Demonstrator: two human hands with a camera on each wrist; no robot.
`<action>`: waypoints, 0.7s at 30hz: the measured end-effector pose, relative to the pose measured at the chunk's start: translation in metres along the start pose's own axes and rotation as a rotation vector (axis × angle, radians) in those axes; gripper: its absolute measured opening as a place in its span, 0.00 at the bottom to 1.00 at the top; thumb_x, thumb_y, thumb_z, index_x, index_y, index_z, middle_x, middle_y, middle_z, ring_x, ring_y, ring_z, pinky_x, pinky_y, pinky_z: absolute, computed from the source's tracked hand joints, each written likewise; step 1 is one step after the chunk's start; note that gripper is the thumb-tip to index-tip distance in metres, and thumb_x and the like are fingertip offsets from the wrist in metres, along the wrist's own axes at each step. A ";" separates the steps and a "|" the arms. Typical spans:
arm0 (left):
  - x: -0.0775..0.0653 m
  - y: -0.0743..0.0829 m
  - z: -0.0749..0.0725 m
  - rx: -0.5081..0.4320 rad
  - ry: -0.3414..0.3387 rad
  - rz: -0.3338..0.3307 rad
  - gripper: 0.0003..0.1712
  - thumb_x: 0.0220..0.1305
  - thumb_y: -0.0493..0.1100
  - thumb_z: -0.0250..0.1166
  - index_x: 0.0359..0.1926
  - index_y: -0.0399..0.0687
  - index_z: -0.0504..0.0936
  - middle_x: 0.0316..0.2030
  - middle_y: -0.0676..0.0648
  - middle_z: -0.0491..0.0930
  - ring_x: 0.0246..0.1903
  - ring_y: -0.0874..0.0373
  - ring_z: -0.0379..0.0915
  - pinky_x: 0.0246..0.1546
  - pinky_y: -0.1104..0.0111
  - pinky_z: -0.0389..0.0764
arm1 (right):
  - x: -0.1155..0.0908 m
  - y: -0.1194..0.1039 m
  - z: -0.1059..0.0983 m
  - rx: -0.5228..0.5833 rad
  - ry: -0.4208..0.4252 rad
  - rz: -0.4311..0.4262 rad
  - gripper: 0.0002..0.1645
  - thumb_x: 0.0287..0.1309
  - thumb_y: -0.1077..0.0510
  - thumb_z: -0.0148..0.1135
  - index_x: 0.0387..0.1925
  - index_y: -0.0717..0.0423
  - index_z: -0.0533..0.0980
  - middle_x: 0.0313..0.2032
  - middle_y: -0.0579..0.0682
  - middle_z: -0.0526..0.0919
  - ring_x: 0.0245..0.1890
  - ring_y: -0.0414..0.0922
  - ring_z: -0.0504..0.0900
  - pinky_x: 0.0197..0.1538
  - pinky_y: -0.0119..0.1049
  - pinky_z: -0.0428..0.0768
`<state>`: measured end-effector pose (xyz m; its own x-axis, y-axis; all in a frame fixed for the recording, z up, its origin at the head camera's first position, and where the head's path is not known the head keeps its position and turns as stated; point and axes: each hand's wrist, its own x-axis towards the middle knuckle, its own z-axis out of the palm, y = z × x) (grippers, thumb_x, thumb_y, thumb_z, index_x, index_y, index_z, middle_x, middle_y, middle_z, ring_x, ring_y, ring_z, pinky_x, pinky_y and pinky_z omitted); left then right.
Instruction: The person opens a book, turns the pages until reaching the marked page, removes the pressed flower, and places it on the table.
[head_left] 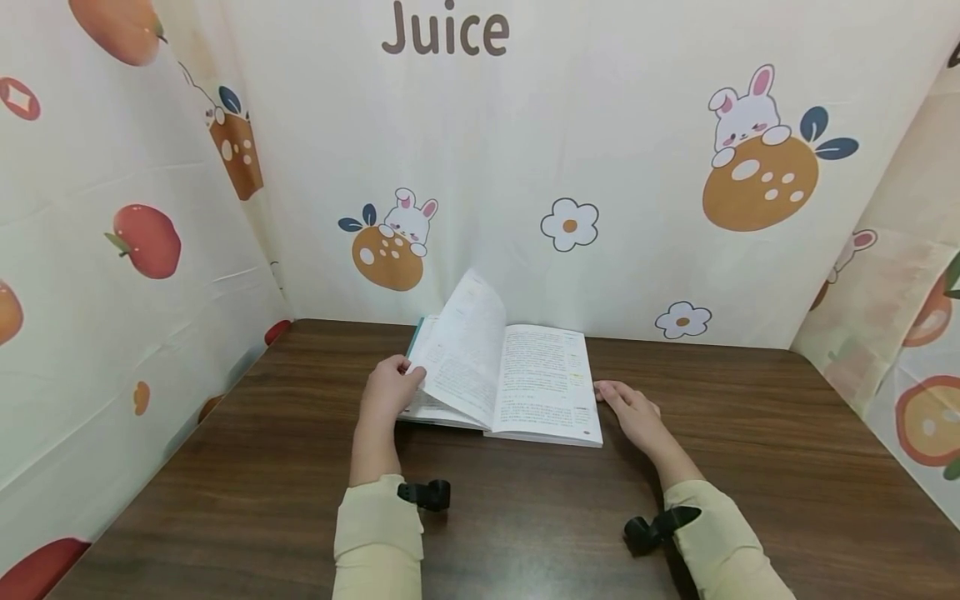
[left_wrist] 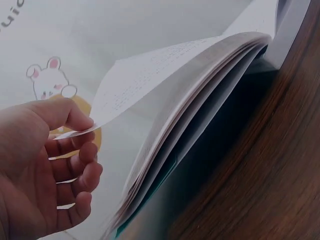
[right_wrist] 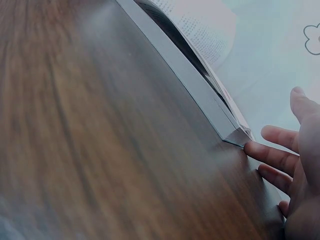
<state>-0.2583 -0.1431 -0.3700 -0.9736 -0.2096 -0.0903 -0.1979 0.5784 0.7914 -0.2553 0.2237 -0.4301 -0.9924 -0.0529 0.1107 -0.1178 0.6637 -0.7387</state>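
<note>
One open book [head_left: 525, 383] lies on the table [head_left: 750, 467]; two hands flank it: left hand [head_left: 390, 390] pinches a lifted page [head_left: 463, 350], right hand [head_left: 633, 412], fingers straight, touches the book's right edge.

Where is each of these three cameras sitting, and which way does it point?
Head: worn on the person's head, looking forward and down at the open book on the wooden table; both forearms in cream sleeves, left hand and right hand show.
Left wrist: low beside the left hand, which pinches a lifted page.
Right wrist: low over the table, facing the book's corner, touched by the right hand's fingertips.
All three share the book.
</note>
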 end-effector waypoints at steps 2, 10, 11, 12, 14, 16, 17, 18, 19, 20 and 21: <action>-0.001 -0.003 -0.003 0.017 -0.013 -0.010 0.16 0.61 0.48 0.54 0.42 0.40 0.74 0.37 0.42 0.72 0.37 0.49 0.67 0.34 0.62 0.67 | 0.000 0.000 0.000 0.003 -0.003 0.004 0.33 0.68 0.38 0.35 0.52 0.59 0.73 0.56 0.62 0.72 0.59 0.61 0.62 0.57 0.60 0.44; -0.001 -0.013 -0.007 0.083 -0.074 -0.041 0.19 0.62 0.47 0.53 0.45 0.37 0.74 0.39 0.40 0.74 0.36 0.50 0.68 0.35 0.62 0.68 | 0.000 0.001 0.002 0.013 -0.001 0.002 0.35 0.67 0.36 0.35 0.53 0.59 0.72 0.55 0.62 0.73 0.59 0.61 0.62 0.58 0.61 0.43; -0.001 -0.015 -0.007 0.087 -0.078 -0.047 0.18 0.61 0.47 0.53 0.44 0.36 0.75 0.37 0.41 0.74 0.35 0.50 0.68 0.34 0.63 0.68 | 0.000 0.001 0.002 0.015 -0.001 0.002 0.35 0.67 0.36 0.35 0.53 0.59 0.72 0.54 0.61 0.74 0.59 0.61 0.62 0.58 0.61 0.43; 0.000 -0.016 -0.007 0.088 -0.083 -0.052 0.18 0.61 0.46 0.53 0.44 0.36 0.75 0.36 0.41 0.74 0.34 0.51 0.68 0.33 0.63 0.68 | 0.000 0.001 0.002 0.018 -0.001 0.003 0.35 0.67 0.36 0.35 0.54 0.59 0.72 0.54 0.61 0.74 0.59 0.61 0.61 0.58 0.61 0.43; 0.000 -0.018 -0.007 0.092 -0.091 -0.062 0.16 0.61 0.46 0.53 0.41 0.36 0.75 0.32 0.42 0.73 0.33 0.52 0.68 0.31 0.64 0.67 | 0.000 0.001 0.001 0.020 -0.002 0.008 0.35 0.67 0.36 0.35 0.55 0.59 0.72 0.55 0.61 0.74 0.60 0.61 0.61 0.58 0.62 0.42; 0.000 -0.019 -0.007 0.096 -0.100 -0.073 0.15 0.61 0.45 0.53 0.40 0.37 0.75 0.31 0.42 0.72 0.32 0.52 0.68 0.30 0.65 0.66 | -0.001 0.001 0.001 0.018 -0.005 0.015 0.35 0.67 0.37 0.35 0.55 0.59 0.71 0.55 0.61 0.73 0.60 0.61 0.60 0.58 0.62 0.42; -0.001 -0.020 -0.008 0.099 -0.103 -0.076 0.15 0.61 0.45 0.53 0.39 0.37 0.75 0.30 0.42 0.72 0.32 0.52 0.67 0.30 0.65 0.66 | -0.001 0.000 0.001 0.020 -0.005 0.021 0.35 0.67 0.36 0.35 0.55 0.59 0.71 0.55 0.61 0.73 0.60 0.61 0.60 0.58 0.62 0.42; -0.001 -0.021 -0.008 0.101 -0.108 -0.078 0.14 0.61 0.45 0.53 0.38 0.37 0.75 0.30 0.43 0.72 0.32 0.52 0.67 0.30 0.65 0.66 | -0.001 0.000 0.001 0.020 -0.005 0.026 0.35 0.67 0.36 0.35 0.55 0.59 0.71 0.55 0.61 0.73 0.60 0.60 0.60 0.59 0.62 0.42; -0.002 -0.021 -0.008 0.106 -0.111 -0.082 0.13 0.60 0.45 0.53 0.37 0.37 0.75 0.30 0.42 0.72 0.32 0.52 0.67 0.30 0.65 0.66 | -0.001 0.000 0.000 0.016 -0.008 0.028 0.35 0.67 0.36 0.35 0.55 0.59 0.71 0.56 0.61 0.73 0.60 0.60 0.60 0.58 0.62 0.42; -0.003 -0.020 -0.009 0.113 -0.110 -0.086 0.13 0.60 0.45 0.53 0.35 0.38 0.75 0.29 0.43 0.71 0.32 0.52 0.67 0.30 0.65 0.65 | -0.001 0.000 0.000 0.013 -0.010 0.029 0.35 0.67 0.36 0.35 0.56 0.59 0.71 0.56 0.61 0.73 0.60 0.61 0.60 0.58 0.62 0.42; -0.003 -0.021 -0.009 0.118 -0.112 -0.089 0.12 0.60 0.45 0.54 0.34 0.38 0.75 0.29 0.43 0.71 0.31 0.52 0.67 0.30 0.65 0.65 | -0.001 0.000 0.000 0.011 -0.012 0.030 0.35 0.67 0.36 0.35 0.56 0.59 0.71 0.56 0.61 0.73 0.60 0.61 0.59 0.58 0.62 0.42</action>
<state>-0.2500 -0.1616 -0.3805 -0.9569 -0.1786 -0.2291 -0.2895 0.6511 0.7016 -0.2544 0.2235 -0.4302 -0.9958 -0.0424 0.0808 -0.0887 0.6571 -0.7486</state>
